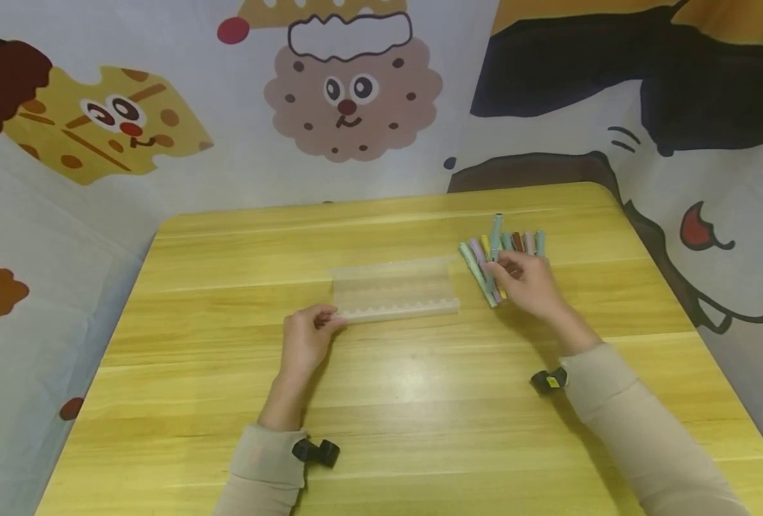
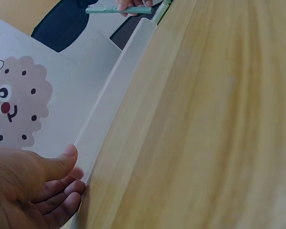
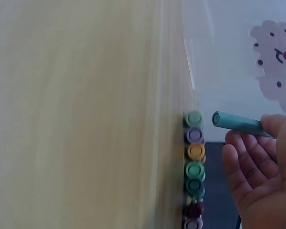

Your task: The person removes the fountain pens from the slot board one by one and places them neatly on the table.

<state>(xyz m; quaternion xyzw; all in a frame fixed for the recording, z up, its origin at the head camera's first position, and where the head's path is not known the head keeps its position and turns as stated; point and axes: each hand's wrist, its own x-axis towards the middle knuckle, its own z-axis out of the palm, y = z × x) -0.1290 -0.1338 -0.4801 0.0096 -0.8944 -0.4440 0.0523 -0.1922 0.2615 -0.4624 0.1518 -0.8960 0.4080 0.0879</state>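
Note:
A clear plastic pen case (image 1: 394,311) lies on the table, its notched strip nearest the person and a thin see-through flap (image 1: 387,281) behind. My left hand (image 1: 306,335) pinches the strip's left end between thumb and fingers; the left wrist view shows the thumb (image 2: 62,162) against the case's edge (image 2: 119,86). To the right, my right hand (image 1: 529,287) holds a teal pen (image 3: 240,124) between thumb and fingers. That pen is raised above several pens in different colours, lying side by side, among them a light green pen (image 1: 474,269) and a purple one (image 3: 194,134).
The wood-grain table (image 1: 413,416) has rounded far corners. Behind it hangs a cloth with cartoon prints (image 1: 355,100). Small black cameras sit at the left wrist (image 1: 317,452) and the right wrist (image 1: 549,381).

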